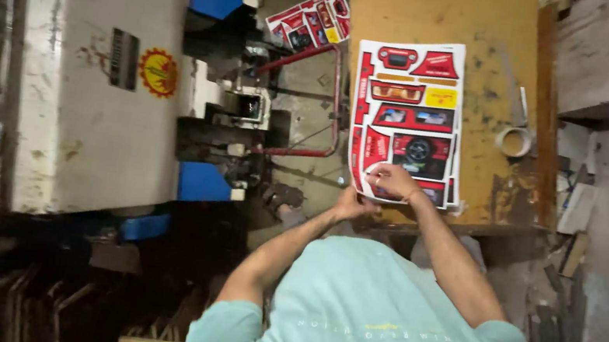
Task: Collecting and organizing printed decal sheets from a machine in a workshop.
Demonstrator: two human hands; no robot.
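Gripping the near edge of a stack of printed sheets [408,118] on the wooden table [435,16], we pinch its corner with our left hand [353,203] while our right hand [395,180] presses fingers on top. A tape roll [514,141] sits nearby, a press machine [109,75] to the left.

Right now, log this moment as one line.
left hand: grips edge of printed sheets | right hand: rests on top sheet | stack: on wooden table
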